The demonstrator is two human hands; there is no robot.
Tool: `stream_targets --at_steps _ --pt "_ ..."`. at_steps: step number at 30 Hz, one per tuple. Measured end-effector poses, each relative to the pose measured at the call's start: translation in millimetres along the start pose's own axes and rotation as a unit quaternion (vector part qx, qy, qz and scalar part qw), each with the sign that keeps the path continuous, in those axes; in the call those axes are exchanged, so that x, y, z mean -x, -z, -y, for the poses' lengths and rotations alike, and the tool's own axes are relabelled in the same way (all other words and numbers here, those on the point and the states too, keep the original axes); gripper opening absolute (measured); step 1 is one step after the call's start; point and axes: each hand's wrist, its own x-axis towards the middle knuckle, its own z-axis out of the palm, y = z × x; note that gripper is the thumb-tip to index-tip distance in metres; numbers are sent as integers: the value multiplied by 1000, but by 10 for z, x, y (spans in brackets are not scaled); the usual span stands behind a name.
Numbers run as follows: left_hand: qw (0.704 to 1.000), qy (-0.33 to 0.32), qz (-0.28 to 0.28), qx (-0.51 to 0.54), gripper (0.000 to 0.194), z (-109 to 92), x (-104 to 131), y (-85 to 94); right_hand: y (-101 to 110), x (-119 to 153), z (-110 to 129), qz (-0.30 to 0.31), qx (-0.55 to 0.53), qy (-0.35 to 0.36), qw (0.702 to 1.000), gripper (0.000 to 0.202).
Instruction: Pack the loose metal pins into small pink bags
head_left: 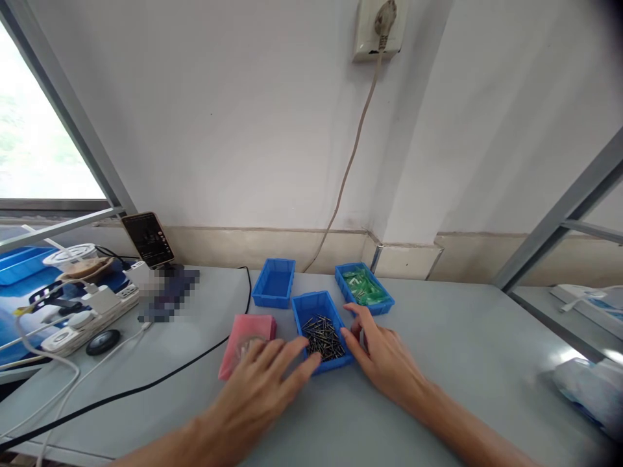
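A smooth grey table (452,331) runs the width of the room's wall. Behind it rises a plain white wall (253,130), its foot edged with beige tile (233,243); a squared column (413,162) of the same white juts out behind the table's right half. High above the table, a wall socket (363,48) trails a pale cord (350,159) downward. Slanting grey metal posts (68,107) stand at the table's left and right. Beyond its left end, a window (39,143) glows with bright daylight.
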Motion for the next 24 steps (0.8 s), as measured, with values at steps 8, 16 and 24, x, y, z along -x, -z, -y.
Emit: stream_targets --at_steps 8,16,24 --pt "986 164 -21 10 84 556 496 86 -6 -13 132 71 -61 -143 985 37" --pt "986 143 25 86 78 904 363 -8 -66 -38 76 33 -58 -142 988 28" --pt "997 24 -55 52 62 433 172 238 -30 40 134 -60 22 -37 997 27"
